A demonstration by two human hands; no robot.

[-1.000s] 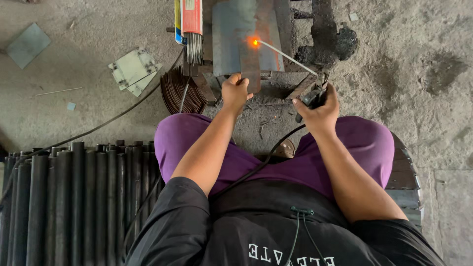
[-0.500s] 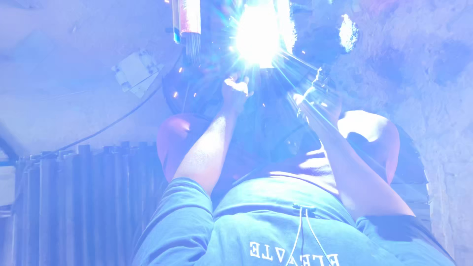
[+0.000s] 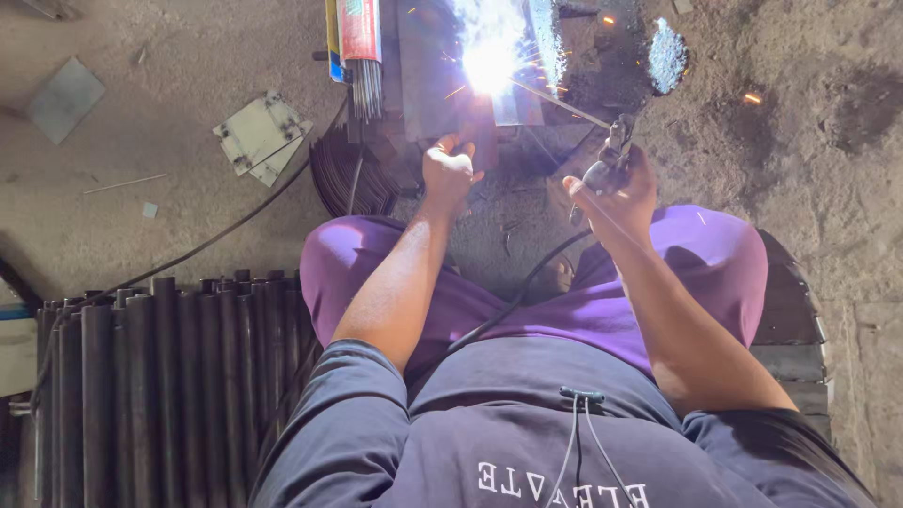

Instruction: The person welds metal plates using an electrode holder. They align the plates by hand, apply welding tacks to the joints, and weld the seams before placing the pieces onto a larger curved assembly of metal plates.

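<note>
My right hand (image 3: 616, 193) grips a welding electrode holder (image 3: 609, 160). Its thin rod (image 3: 564, 103) slants up left to a bright white arc (image 3: 489, 61) with sparks on a grey metal plate (image 3: 433, 75). My left hand (image 3: 450, 171) is closed on the near edge of that metal piece, just below the arc. A black cable (image 3: 513, 301) runs from the holder down across my purple trousers (image 3: 489, 301).
A pack of welding rods (image 3: 356, 42) lies left of the plate. Small metal plates (image 3: 259, 136) lie on the concrete floor at left. A row of dark steel pipes (image 3: 160, 376) fills the lower left. A black cable (image 3: 216, 235) crosses the floor.
One second ago the rod tip only glowed orange at the plate. Half a second ago the arc flared and washed the view blue. The arc is still burning; both hands stay in place.
</note>
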